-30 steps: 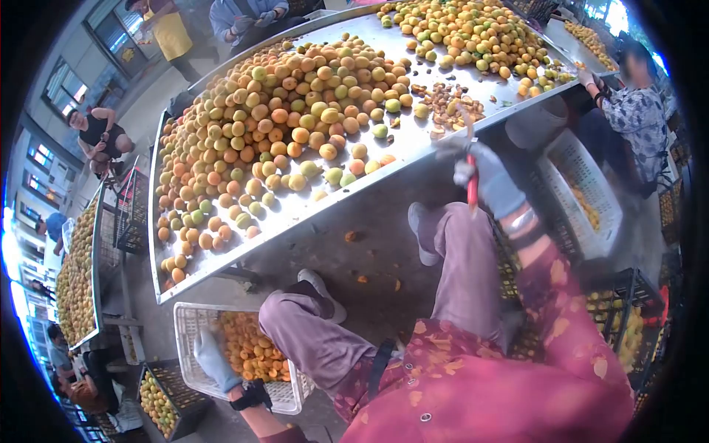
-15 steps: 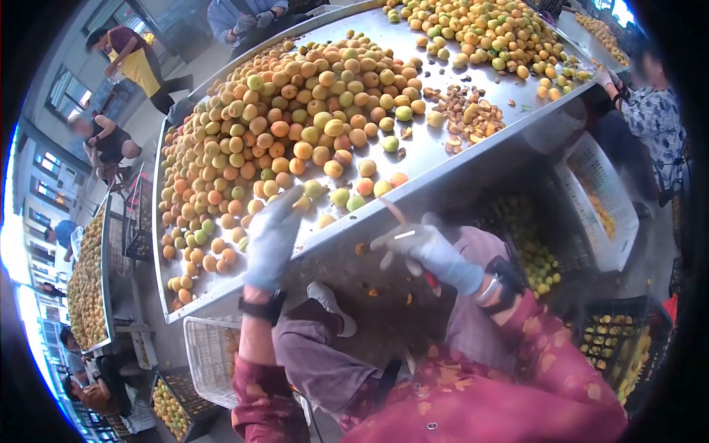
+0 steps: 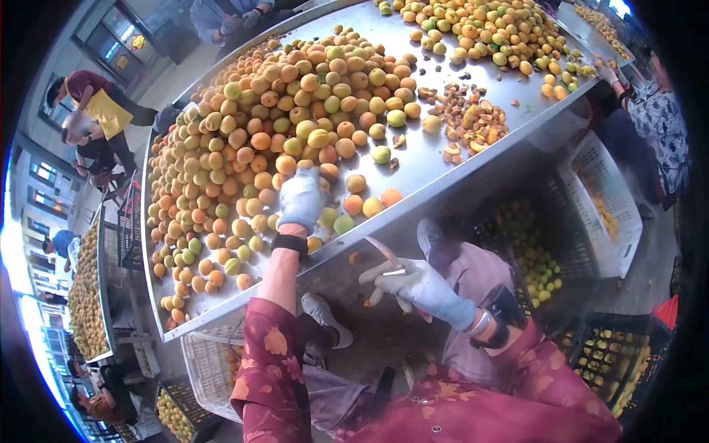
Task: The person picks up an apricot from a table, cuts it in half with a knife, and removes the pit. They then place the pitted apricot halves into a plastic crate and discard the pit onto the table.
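Note:
My left hand (image 3: 301, 201), in a pale glove, reaches into the near edge of a heap of apricots (image 3: 273, 111) on a metal-topped table. Its fingers bend down among the fruit and their tips are hidden, so I cannot see whether they grip one. An orange apricot (image 3: 286, 165) lies right by these fingers. My right hand (image 3: 425, 288), gloved too, is closed around a small curved knife (image 3: 382, 251) in front of the table edge. The blade points up and to the left.
Cut apricot pieces (image 3: 473, 118) lie on the metal table (image 3: 413, 166), with another apricot heap (image 3: 480, 29) beyond. A white crate (image 3: 203, 369) stands below left, dark crates of fruit (image 3: 605, 354) at right. A co-worker (image 3: 653, 125) sits at the right; others are around the room.
My left hand has moved forward and right, from above the table edge down into the apricots. My right hand still holds the knife, now lower and slightly left. The view has shifted a little.

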The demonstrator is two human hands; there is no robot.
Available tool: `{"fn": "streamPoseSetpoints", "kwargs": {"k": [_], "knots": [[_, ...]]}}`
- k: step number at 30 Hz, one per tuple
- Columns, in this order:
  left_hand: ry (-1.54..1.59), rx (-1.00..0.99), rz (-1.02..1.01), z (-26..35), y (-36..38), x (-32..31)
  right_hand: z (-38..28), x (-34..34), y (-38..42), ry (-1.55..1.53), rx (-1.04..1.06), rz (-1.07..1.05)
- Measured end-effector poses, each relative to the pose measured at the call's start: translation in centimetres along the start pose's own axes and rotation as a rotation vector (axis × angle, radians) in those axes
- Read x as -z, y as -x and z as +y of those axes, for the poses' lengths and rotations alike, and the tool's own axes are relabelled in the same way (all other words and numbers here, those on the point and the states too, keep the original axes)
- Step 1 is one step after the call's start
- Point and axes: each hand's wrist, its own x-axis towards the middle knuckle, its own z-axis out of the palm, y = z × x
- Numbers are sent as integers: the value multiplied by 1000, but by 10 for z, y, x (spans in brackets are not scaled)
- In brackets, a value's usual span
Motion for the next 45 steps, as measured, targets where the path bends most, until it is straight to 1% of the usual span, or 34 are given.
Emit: {"fn": "streamPoseSetpoints", "kwargs": {"k": [1,2,3,5,6,7,8,9,11,13,14,15,17,18,20,21,23,24,25,27,28,29,31,32,34,35,36,37,38,39,40,41,43,45], "knots": [[10,26,-19,1,2,3,0,0,1,1,7,-2],[66,98,-121,2,2,6,2,0,1,-19,26,2],[63,96,-114,5,3,17,4,1,1,-39,43,7],[382,225,-282,13,7,51,8,2,2,-33,75,18],[570,371,-321,15,11,65,11,3,2,-30,98,29],[731,387,-281,6,18,64,14,4,3,-31,104,22],[802,397,-227,4,31,70,16,5,3,-19,135,24],[873,409,-171,17,44,99,17,6,6,-6,164,23],[1041,425,-151,16,71,116,15,3,13,21,176,11],[1149,450,-79,21,98,131,19,-2,21,1,193,16],[1249,495,-80,25,110,139,19,-5,28,11,200,16],[1333,495,-130,24,116,143,19,-10,33,18,203,10],[1564,568,-30,33,141,148,21,-17,44,10,207,-6],[1567,567,-23,42,148,158,20,-20,48,17,208,-8],[1544,679,23,60,160,179,14,-25,53,44,342,-25],[1548,676,24,67,165,189,8,-32,53,48,343,-23],[1397,707,-95,78,176,203,-10,-49,53,65,388,118],[1363,631,-111,81,184,208,-18,-52,55,79,355,81],[1444,552,-90,83,192,205,-19,-56,50,81,352,84],[1353,595,-156,94,203,208,-15,-69,39,75,565,28],[1355,586,-209,98,208,216,-30,-84,52,41,472,11],[1354,530,-182,104,212,216,-31,-87,50,43,467,13],[1398,534,-106,109,221,210,-29,-90,48,40,340,-64],[1403,539,-105,112,226,208,-27,-93,49,-26,336,-56],[1578,551,-4,116,237,204,-22,-93,54,-63,286,-54],[1582,552,-4,118,240,206,-21,-92,57,-104,248,-55],[1680,570,-17,120,244,210,-20,-90,60,-102,246,-52],[1778,587,-30,122,247,212,-21,-88,63,-160,200,-104],[1781,585,-30,122,250,210,-21,-87,66,-219,154,-156],[1841,533,-4,123,252,207,-21,-86,69,-277,109,-206],[1900,479,21,124,254,204,-20,-87,71,-276,109,-201],[1904,476,17,125,256,202,-19,-88,72,-324,112,-205],[2033,370,51,130,255,201,-17,-88,75,-373,121,-198],[2043,366,45,139,253,214,-13,-85,77,-406,148,-148]]}}
